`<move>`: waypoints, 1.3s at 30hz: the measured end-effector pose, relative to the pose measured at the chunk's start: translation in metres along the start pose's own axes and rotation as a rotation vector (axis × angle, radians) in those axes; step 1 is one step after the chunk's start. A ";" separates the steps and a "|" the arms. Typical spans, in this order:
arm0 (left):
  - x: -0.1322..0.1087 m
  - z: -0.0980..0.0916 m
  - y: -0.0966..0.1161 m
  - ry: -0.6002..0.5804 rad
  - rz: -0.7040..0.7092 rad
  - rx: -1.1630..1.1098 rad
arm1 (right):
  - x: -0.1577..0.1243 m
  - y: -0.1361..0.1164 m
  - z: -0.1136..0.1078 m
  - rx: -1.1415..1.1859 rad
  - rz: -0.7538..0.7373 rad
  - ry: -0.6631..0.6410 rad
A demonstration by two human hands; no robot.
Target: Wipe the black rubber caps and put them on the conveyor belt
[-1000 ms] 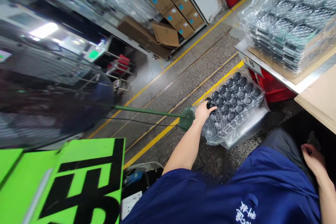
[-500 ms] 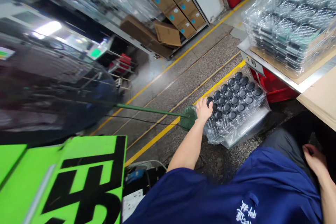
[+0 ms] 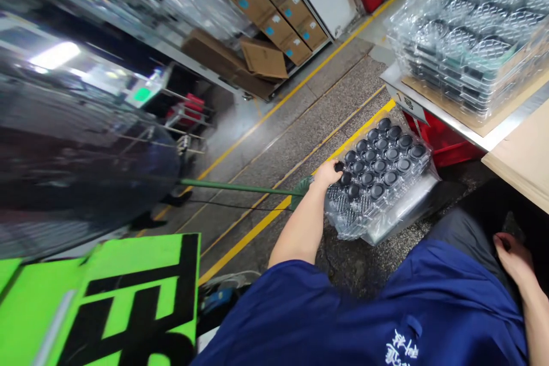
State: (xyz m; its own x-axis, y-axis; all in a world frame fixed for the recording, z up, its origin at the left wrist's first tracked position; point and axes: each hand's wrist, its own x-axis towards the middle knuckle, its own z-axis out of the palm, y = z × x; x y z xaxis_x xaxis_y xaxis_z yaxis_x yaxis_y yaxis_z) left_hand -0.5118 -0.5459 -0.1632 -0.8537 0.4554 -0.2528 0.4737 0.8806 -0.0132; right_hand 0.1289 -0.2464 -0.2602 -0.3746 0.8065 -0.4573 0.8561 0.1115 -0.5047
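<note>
A clear plastic tray (image 3: 358, 214) carries rows of round black parts (image 3: 380, 166); several of its pockets at the near left corner hold no part. My left hand (image 3: 326, 175) is at the tray's left edge, its fingers closed around a round black part (image 3: 338, 166) at the end of a row. Whether that part is lifted clear of its pocket, I cannot tell. By my right thigh, my right hand (image 3: 513, 256) has curled fingers, partly lost in shadow; what they hold, if anything, is hidden.
Stacked clear trays (image 3: 467, 63) stand on the table (image 3: 510, 131) at right, above a red bin (image 3: 454, 146). A green pole (image 3: 240, 186) with a round base is left of the tray. A bright green panel (image 3: 141, 297) fills the lower left. Cartons (image 3: 278, 28) stand beyond the floor lines.
My left hand has drawn its fingers together on the black part at the row's end. The camera view has shifted slightly. My right hand has stayed by the thigh.
</note>
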 end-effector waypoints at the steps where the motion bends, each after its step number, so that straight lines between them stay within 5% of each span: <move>1: -0.001 0.001 0.000 0.004 -0.010 0.009 | 0.001 0.000 -0.001 -0.011 0.010 -0.006; 7: -0.023 -0.005 0.006 0.100 -0.072 0.053 | 0.001 -0.007 -0.003 -0.011 0.020 -0.005; 11: -0.065 -0.008 0.015 0.226 -0.057 0.065 | 0.001 -0.011 -0.003 0.011 0.011 -0.007; 17: -0.164 0.031 0.048 0.208 0.306 0.041 | 0.001 -0.017 -0.006 -0.024 0.062 -0.032; 21: -0.204 0.053 0.059 0.158 0.356 0.049 | 0.002 -0.019 -0.008 -0.025 0.053 -0.038; 31: -0.222 0.051 0.087 0.018 0.302 0.115 | 0.004 -0.020 -0.002 -0.005 0.017 -0.073; 37: -0.224 0.022 0.099 -0.154 0.297 0.285 | -0.020 -0.047 -0.003 -0.019 -0.040 -0.109; 39: -0.214 0.011 0.105 -0.113 0.363 0.382 | -0.034 -0.056 -0.004 0.022 -0.046 -0.075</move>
State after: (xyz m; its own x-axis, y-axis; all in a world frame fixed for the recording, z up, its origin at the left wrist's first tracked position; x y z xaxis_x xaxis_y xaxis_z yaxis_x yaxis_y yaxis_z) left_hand -0.2765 -0.5522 -0.1208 -0.6015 0.6863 -0.4089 0.7971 0.5492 -0.2509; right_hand 0.0946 -0.2778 -0.2138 -0.4395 0.7550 -0.4866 0.8297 0.1338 -0.5419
